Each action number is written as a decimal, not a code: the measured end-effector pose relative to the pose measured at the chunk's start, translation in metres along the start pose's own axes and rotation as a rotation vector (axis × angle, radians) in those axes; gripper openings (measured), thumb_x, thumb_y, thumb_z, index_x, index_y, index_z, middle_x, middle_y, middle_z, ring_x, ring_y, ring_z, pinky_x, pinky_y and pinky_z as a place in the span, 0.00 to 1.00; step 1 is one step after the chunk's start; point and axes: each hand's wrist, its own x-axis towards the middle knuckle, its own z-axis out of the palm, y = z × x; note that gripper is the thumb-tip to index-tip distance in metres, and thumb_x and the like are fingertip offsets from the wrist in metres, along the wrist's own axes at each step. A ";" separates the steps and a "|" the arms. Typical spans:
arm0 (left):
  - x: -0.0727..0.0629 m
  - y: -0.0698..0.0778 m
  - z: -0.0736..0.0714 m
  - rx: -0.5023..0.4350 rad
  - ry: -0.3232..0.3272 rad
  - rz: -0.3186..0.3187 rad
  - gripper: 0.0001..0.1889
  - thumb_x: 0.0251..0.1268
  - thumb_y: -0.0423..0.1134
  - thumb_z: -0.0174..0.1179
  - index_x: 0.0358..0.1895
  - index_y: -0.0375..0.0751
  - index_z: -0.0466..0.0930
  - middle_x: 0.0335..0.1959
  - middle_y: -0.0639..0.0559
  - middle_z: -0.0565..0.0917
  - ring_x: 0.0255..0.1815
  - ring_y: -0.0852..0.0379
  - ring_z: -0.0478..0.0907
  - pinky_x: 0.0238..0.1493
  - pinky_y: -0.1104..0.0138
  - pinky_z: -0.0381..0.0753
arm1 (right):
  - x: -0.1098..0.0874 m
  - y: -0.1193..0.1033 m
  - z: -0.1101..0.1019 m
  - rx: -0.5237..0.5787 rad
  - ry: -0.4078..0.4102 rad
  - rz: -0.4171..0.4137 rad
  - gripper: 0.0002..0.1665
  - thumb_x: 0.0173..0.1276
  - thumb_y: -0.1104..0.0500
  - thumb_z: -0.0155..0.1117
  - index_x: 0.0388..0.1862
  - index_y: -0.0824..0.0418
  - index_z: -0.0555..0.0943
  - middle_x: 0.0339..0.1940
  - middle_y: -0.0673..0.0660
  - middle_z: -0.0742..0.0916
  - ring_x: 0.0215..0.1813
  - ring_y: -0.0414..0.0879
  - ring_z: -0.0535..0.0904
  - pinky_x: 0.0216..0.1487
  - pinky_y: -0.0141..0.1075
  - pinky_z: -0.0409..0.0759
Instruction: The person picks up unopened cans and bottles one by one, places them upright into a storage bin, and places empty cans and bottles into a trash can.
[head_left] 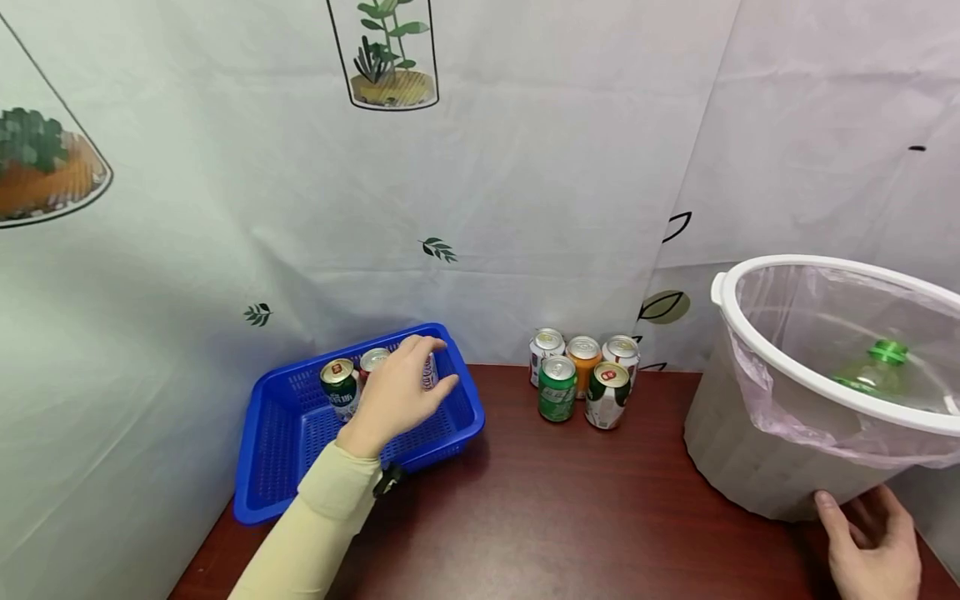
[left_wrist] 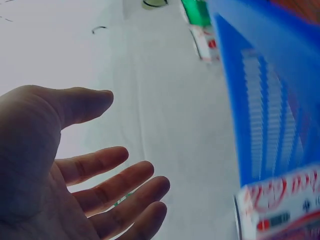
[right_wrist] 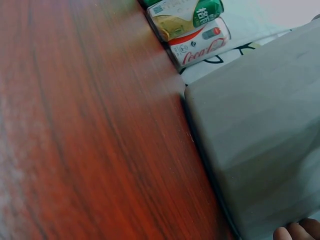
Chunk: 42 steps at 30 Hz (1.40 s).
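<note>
Left hand: this bare hand in a cream sleeve (head_left: 401, 387) hangs over the blue plastic basket (head_left: 258, 446); its thumb and fingers are apart with nothing between them.
Right hand: the other hand (head_left: 873, 542) rests at the foot of the grey plastic bin with a white rim (head_left: 750, 442), thumb and fingers apart, tips seeming to touch its lower wall, clamped on nothing.
Cans in the basket: a dark-green-and-white metal can with a gold lid (head_left: 342, 390), a silver-lidded metal can (head_left: 373, 360) partly hidden by the left hand, and a white metal can with red lettering (left_wrist: 285, 205), apart from the fingers.
Cans on the table: five stand grouped on the red-brown wooden table (head_left: 555, 508), between basket and bin.
Bottle: a green transparent plastic bottle (head_left: 877, 373) is in the bin, inside its pinkish film liner (head_left: 780, 417).
Step in hand: probably handling cans at the basket; whether setting down or reaching, I cannot tell.
Next move: likely calls for clearing the basket rim and pinching another can without toppling its neighbours.
</note>
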 end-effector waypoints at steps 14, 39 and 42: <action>0.013 0.051 0.045 -0.139 0.073 0.076 0.23 0.64 0.50 0.71 0.58 0.44 0.81 0.53 0.51 0.85 0.50 0.51 0.85 0.50 0.56 0.85 | 0.002 0.003 -0.001 0.015 -0.007 -0.029 0.42 0.71 0.56 0.67 0.82 0.44 0.63 0.80 0.45 0.71 0.66 0.19 0.71 0.51 0.08 0.64; 0.020 0.108 0.140 -0.332 0.027 -0.097 0.32 0.65 0.50 0.69 0.69 0.43 0.71 0.63 0.49 0.75 0.59 0.51 0.80 0.61 0.57 0.81 | 0.002 0.002 -0.002 0.020 -0.012 -0.006 0.43 0.71 0.56 0.67 0.82 0.43 0.63 0.80 0.43 0.71 0.66 0.19 0.71 0.51 0.08 0.64; 0.022 0.108 0.151 -0.330 0.049 -0.133 0.33 0.65 0.49 0.69 0.70 0.43 0.70 0.64 0.48 0.74 0.61 0.50 0.79 0.61 0.56 0.81 | 0.002 0.002 -0.002 0.023 -0.015 -0.004 0.43 0.71 0.56 0.67 0.81 0.43 0.63 0.80 0.44 0.71 0.66 0.19 0.71 0.51 0.08 0.64</action>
